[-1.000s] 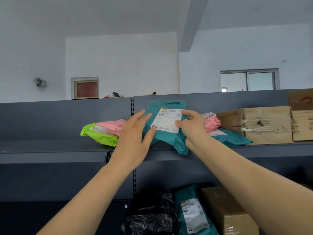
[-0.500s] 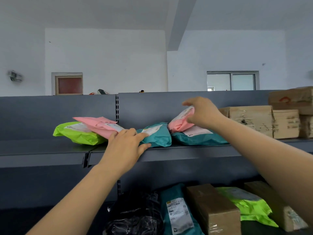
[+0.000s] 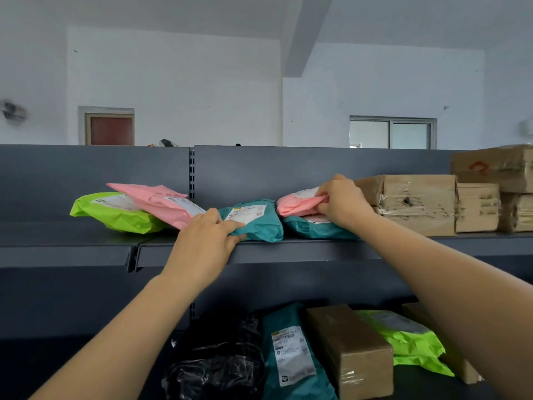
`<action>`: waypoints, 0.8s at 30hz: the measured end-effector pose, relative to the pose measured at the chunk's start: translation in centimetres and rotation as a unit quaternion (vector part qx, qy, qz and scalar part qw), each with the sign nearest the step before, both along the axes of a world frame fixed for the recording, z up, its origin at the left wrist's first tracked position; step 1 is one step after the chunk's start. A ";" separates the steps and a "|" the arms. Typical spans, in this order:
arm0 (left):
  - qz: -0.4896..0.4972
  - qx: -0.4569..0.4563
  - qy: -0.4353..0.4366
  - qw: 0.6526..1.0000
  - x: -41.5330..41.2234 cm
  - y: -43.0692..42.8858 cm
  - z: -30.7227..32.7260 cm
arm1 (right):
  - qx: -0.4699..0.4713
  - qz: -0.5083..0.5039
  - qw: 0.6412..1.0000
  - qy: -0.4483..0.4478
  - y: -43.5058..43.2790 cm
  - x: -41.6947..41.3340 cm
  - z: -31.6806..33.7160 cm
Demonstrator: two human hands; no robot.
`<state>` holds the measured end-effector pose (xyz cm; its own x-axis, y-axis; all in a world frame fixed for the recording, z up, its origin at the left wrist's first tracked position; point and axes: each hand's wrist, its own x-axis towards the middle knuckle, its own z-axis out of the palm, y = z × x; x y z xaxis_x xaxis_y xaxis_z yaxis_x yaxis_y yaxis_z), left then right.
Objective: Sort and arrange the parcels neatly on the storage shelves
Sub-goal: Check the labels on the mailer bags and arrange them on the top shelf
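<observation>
Left grip point(image 3: 206, 241) is curled round the near edge of the teal parcel point(image 3: 259, 223) on the top shelf point(image 3: 288, 251). Right grip point(image 3: 343, 203) is pinching the small pink parcel point(image 3: 294, 204), stacked on a second teal parcel point(image 3: 314, 230). I'd nudge both square, labels up, flush with the shelf lip; these soft bags look likely to slip.

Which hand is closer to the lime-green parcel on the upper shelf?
Left. The left hand grips the teal parcel right of the lime-green parcel; the right hand pinches a pink parcel farther right.
</observation>
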<state>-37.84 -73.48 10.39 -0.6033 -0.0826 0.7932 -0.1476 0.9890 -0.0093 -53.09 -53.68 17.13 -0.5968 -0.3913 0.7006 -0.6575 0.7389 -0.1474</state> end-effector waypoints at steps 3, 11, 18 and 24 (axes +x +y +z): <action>0.001 -0.001 0.012 1.000 -0.1 0.0 -0.2 | -0.108 0.031 0.993 0.037 1.0 0.7 -0.5; 0.036 -0.018 0.100 0.994 0.7 2.6 -1.3 | -0.260 0.154 0.943 0.140 3.8 4.4 -3.3; -0.250 0.313 0.079 0.913 0.6 8.7 1.4 | -0.311 0.215 0.900 0.216 4.0 6.2 -5.3; -0.360 0.503 0.114 0.777 0.3 9.6 2.5 | -0.288 0.252 0.899 0.213 4.1 7.5 -5.7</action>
<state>-37.53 -63.85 12.92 -0.6341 -0.4368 0.6380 0.5627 0.3053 0.7682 -45.60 -49.55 11.43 -0.0743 -0.0365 0.9966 -0.9749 0.2127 -0.0649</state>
